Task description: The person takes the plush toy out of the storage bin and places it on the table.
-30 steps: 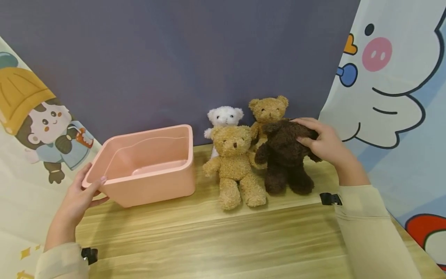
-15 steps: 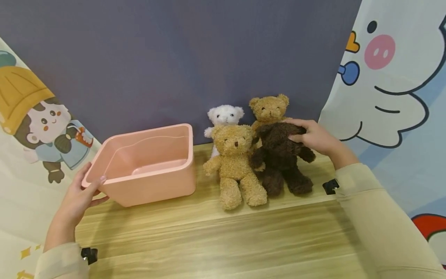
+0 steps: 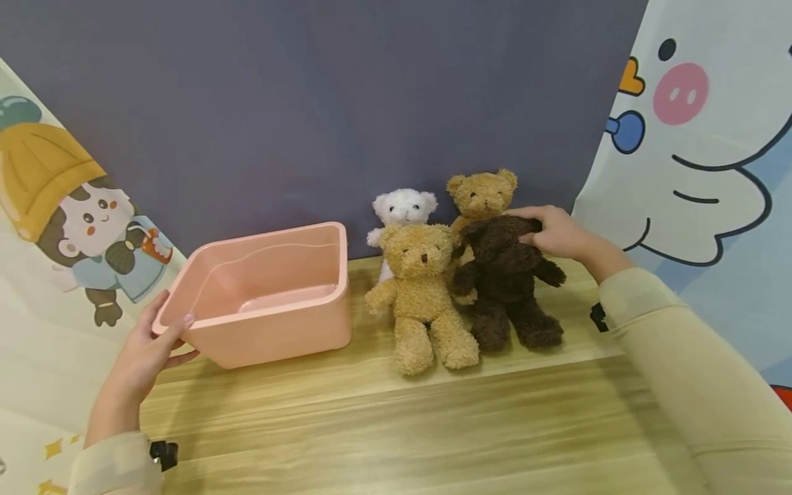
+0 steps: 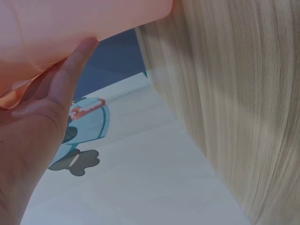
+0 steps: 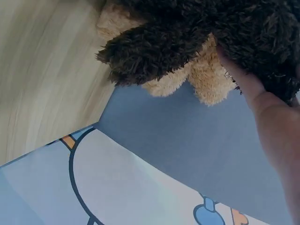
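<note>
My left hand (image 3: pixel 137 361) grips the left end of a pink plastic bin (image 3: pixel 272 338), thumb on the rim and fingers around the outside. In the left wrist view, the bin's wall (image 4: pixel 117 14) shows above the hand. With my right hand (image 3: pixel 559 234) I hold a dark brown teddy bear (image 3: pixel 509 275) by its head; the bear is upright with its legs on the tabletop. To its left sits a tan teddy bear (image 3: pixel 423 292). Behind these two are a white teddy bear (image 3: pixel 405 207) and another tan teddy bear (image 3: pixel 484 194), both partly hidden.
A wood-grain table (image 3: pixel 383 440) stretches in front of the bin and bears. Grey fabric (image 3: pixel 297 124) hangs behind them. Printed cartoon sheets stand at the left (image 3: pixel 37 275) and right (image 3: pixel 668 234), close to both arms.
The dark brown bear has shifted left toward the front tan bear, its head moving with my right hand. My right forearm has swung outward. The left hand and bin stay put.
</note>
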`<state>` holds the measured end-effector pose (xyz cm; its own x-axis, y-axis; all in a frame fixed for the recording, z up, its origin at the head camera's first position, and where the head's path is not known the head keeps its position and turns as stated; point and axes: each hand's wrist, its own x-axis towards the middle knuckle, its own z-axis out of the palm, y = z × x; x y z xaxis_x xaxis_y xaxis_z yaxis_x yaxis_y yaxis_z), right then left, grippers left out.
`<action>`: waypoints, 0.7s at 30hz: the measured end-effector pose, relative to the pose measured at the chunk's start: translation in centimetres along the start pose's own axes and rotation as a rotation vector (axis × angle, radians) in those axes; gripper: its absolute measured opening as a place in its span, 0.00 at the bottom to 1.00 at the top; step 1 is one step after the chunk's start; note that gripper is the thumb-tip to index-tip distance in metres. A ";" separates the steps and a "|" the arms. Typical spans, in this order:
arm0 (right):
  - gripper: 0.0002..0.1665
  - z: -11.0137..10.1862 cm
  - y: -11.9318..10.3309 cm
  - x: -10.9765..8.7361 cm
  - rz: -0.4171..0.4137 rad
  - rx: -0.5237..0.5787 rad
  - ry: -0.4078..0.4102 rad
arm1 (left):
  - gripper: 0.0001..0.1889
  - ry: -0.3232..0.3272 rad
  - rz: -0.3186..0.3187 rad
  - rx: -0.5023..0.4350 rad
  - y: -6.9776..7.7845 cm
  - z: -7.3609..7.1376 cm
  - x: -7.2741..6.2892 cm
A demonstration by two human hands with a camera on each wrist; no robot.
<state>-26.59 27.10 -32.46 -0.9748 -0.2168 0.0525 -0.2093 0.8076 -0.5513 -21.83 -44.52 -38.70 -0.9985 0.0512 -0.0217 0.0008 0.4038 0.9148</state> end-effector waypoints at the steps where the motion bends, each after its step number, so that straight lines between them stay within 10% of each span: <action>1: 0.40 -0.2 0.1 0.0 0.003 -0.012 0.003 | 0.50 -0.004 -0.002 0.004 0.0 0.1 0.0; 21: 0.40 -1.4 2.3 -0.2 0.080 0.186 -0.038 | 0.50 0.006 0.008 0.019 -0.1 0.3 0.2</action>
<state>-27.03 29.78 -32.59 -0.9833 -0.1798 -0.0270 -0.1105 0.7088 -0.6967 -22.04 -44.29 -38.90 -0.9987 0.0494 -0.0123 0.0097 0.4205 0.9073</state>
